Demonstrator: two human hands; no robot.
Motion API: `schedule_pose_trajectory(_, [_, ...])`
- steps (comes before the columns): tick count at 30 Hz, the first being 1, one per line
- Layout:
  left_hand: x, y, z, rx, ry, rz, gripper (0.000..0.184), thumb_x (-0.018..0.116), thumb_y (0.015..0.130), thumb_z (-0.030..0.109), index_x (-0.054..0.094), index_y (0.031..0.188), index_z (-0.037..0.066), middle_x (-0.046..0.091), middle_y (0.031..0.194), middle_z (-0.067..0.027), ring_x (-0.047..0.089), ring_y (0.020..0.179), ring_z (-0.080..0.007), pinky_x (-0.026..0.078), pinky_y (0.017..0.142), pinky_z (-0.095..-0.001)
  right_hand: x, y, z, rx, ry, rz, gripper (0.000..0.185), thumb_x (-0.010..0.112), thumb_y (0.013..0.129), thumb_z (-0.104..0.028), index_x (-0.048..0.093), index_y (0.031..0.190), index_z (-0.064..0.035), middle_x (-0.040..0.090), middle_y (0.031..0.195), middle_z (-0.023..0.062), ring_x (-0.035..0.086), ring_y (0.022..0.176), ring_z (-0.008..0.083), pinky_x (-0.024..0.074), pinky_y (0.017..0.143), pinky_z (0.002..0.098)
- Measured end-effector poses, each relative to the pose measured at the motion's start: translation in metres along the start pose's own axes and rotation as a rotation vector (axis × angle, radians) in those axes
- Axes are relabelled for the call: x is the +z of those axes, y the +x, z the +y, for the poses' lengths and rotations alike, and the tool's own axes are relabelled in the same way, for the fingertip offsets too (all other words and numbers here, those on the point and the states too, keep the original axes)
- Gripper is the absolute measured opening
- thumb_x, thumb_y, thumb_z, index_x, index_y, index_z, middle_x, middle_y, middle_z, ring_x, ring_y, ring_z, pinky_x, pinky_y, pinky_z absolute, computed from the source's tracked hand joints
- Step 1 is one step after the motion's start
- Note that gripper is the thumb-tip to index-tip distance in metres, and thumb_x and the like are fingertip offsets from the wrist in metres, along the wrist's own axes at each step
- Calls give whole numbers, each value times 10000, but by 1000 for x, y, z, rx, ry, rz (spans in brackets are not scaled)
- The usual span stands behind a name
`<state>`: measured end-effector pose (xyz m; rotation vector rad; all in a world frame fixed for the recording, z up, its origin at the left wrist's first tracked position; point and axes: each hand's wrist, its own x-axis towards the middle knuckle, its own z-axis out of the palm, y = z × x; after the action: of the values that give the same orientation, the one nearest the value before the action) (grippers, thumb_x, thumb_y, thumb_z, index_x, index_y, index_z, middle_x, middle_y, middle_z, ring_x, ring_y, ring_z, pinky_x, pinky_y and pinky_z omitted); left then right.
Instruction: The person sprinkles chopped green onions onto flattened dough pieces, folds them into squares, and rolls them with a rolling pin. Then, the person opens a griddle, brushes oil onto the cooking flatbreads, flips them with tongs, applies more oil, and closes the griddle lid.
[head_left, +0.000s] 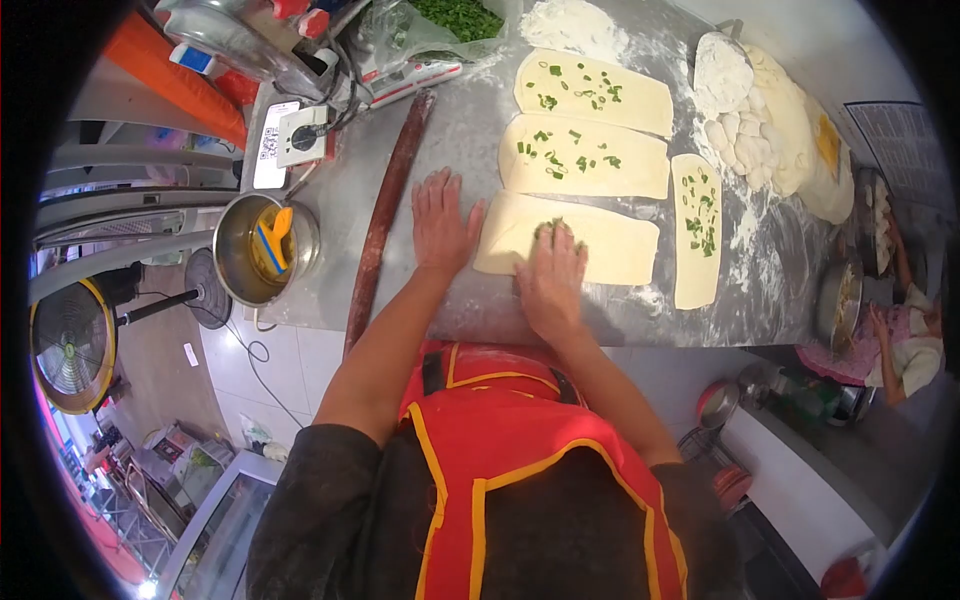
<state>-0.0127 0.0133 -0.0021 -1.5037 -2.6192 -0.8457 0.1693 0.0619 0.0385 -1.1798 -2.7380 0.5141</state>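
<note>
Metal table [470, 295], flour-dusted. Right hand [553, 275] over the nearest dough sheet [620, 245], green bits at its fingertips; grip can't be told. Left hand [447, 222] lies flat, unclenched, between rolling pin [392, 200] and dough.

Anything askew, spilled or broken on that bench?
No visible damage. Slightly odd: one narrow dough sheet lies crosswise to the three wider sheets; loose flour is scattered on the table; the rolling pin slants, its near end seemingly past the edge.
</note>
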Motion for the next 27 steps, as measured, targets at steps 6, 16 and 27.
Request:
schedule_pose_trajectory(6, [0,-1,0,-17,-13,-1,474,578,862,308,467,1219,16,431,1324,-153,351,1273,-335,209,1113,-491,13,11,-32,-133,8,-33,657,605,847,-276,340,1374,13,321,1430,216,280,1347,352,154,1094,574])
schedule_pose_trajectory(16, [3,-2,-5,9,-39,46,304,516,855,149,532,1139,41,489,1255,-131,384,1252,-315,221,1112,-489,-10,-23,7,-81,-87,-171,648,586,861,-282,322,1391,-19,309,1456,168,268,1366,307,115,1117,551])
schedule_pose_trajectory(27, [-23,-13,-6,99,-71,-41,298,650,778,174,609,1057,79,580,1049,-81,493,1045,-287,346,955,-440,-15,-15,36,-167,-159,-22,586,530,893,-329,375,1362,-13,386,1411,178,347,1325,305,157,1092,575])
